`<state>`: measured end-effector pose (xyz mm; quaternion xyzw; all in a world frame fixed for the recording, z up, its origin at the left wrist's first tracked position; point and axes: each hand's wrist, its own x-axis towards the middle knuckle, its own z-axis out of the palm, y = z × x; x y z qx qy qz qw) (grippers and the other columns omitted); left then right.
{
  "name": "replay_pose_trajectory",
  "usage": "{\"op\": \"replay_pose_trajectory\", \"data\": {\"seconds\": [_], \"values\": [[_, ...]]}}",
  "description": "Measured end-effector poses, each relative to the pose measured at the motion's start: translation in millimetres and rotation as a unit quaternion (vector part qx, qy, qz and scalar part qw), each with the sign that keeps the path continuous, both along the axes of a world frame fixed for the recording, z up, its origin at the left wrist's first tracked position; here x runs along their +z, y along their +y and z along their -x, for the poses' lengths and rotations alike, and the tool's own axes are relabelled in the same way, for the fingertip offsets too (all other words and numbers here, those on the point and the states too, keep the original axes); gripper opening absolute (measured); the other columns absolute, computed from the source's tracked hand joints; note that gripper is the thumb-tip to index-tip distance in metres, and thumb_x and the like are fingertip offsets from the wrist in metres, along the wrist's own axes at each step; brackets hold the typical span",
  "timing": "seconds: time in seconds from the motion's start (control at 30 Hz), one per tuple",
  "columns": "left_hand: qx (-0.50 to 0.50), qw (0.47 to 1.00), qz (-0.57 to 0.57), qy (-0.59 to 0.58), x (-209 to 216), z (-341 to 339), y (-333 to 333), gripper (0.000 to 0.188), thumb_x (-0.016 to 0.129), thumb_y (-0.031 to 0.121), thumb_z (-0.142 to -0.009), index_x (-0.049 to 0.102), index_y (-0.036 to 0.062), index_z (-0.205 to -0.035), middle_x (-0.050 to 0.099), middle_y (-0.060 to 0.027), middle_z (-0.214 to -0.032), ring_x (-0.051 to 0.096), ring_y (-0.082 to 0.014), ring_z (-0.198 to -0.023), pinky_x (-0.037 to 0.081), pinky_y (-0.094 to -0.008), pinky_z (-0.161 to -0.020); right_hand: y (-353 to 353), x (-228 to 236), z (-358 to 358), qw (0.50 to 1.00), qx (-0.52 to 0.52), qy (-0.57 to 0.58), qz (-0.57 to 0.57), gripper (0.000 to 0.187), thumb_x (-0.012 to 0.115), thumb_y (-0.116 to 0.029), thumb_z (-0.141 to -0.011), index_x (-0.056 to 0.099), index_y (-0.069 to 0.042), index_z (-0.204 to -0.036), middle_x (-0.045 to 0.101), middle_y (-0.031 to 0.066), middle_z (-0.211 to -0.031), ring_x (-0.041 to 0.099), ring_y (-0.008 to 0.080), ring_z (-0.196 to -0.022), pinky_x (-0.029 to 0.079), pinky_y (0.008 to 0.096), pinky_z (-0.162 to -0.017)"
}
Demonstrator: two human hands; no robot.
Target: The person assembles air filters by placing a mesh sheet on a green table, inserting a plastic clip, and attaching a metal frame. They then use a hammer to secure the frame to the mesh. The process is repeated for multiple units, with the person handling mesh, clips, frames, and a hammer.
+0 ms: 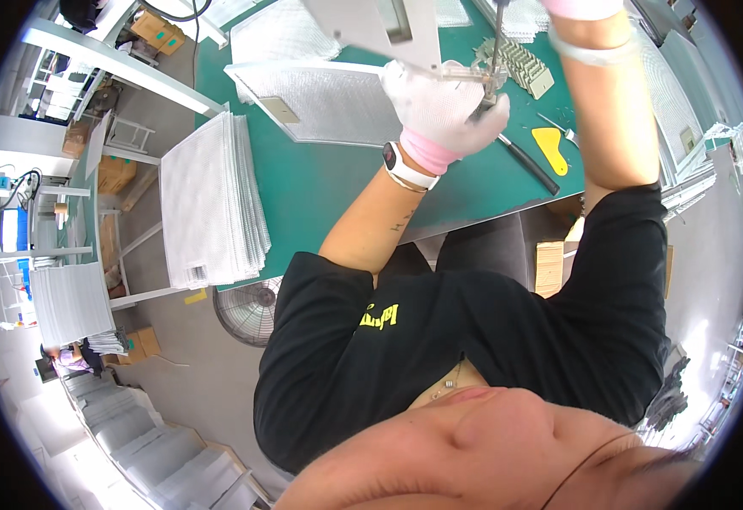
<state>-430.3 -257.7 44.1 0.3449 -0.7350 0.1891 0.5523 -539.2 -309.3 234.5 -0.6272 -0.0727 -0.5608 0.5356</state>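
Observation:
My left hand (pixel 444 110), in a white glove with a pink cuff, is closed around a small clear-and-metal fitting (pixel 486 81). Beside its fingers is a pale plate (pixel 380 25) with a rectangular cut-out, partly cropped by the top edge; whether it joins the fitting I cannot tell. A thin dark tool shaft (pixel 497 47) comes down onto the fitting from above. My right hand (pixel 584 7) reaches past the top edge; only its pink cuff area shows, and its fingers are hidden. A framed mesh panel (pixel 329 102) lies under and left of my left hand.
On the green table (pixel 303 204) are a row of metal brackets (pixel 529 68), a yellow scraper (pixel 550 151), a black-handled tool (pixel 531 166) and a thin screwdriver (pixel 558 127). Stacked mesh panels (pixel 206 200) stand at left, more (pixel 677 127) at right. A floor fan (pixel 251 310) sits below.

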Motion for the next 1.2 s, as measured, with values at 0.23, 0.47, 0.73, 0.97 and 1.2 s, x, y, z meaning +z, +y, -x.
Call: {"op": "replay_pose_trajectory", "data": {"seconds": [0.23,0.47,0.73,0.97,1.2], "values": [[-0.079,0.996,0.021,0.040,-5,-6,3,0.013,0.077,0.019,-0.066,0.067,0.0132,-0.073,0.056,-0.0002,-0.067,0.050,-0.0231,-0.059,0.037,-0.0377,-0.061,17,-27,-21,0.985,0.121,-0.003,-0.126,0.030,0.057,-0.034,-0.102,0.054,-0.005,-0.093,0.050,0.0039,-0.072,0.037,0.0058,-0.048,0.030,0.0195,-0.042],[-0.096,0.995,-0.006,0.027,2,-7,11,0.014,0.078,0.019,-0.071,0.067,0.0098,-0.074,0.051,-0.0019,-0.065,0.049,-0.0209,-0.055,0.036,-0.0362,-0.056,17,-37,-35,0.942,0.295,-0.072,-0.147,0.060,0.056,-0.036,-0.101,0.038,0.003,-0.143,0.044,0.0009,-0.067,0.034,0.0044,-0.043,0.027,0.0179,-0.039],[-0.132,0.986,-0.088,0.048,5,-4,18,0.016,0.077,0.020,-0.074,0.071,0.0075,-0.082,0.055,-0.0019,-0.065,0.051,-0.0222,-0.057,0.040,-0.0361,-0.057,10,-40,-31,0.936,0.323,-0.047,-0.132,0.073,0.064,-0.034,-0.096,0.032,0.004,-0.149,0.046,0.0030,-0.067,0.035,0.0057,-0.043,0.029,0.0186,-0.038],[-0.103,0.995,0.008,-0.004,-5,-6,17,0.019,0.078,0.019,-0.073,0.069,0.0071,-0.086,0.057,-0.0025,-0.067,0.053,-0.0228,-0.063,0.042,-0.0358,-0.059,12,-37,-20,0.938,0.338,-0.002,-0.069,0.076,0.063,-0.034,-0.097,0.028,0.006,-0.152,0.049,0.0041,-0.078,0.039,0.0062,-0.052,0.030,0.0198,-0.039],[0.011,0.987,-0.091,-0.133,-12,-42,90,0.023,0.080,0.030,-0.067,0.066,0.0189,-0.080,0.058,0.0007,-0.075,0.054,-0.0209,-0.067,0.036,-0.0387,-0.070,46,2,-16,0.981,-0.058,-0.161,-0.091,0.021,0.066,-0.019,-0.097,0.060,-0.004,-0.110,0.063,0.0069,-0.084,0.060,0.0109,-0.066,0.050,0.0211,-0.054]]}}
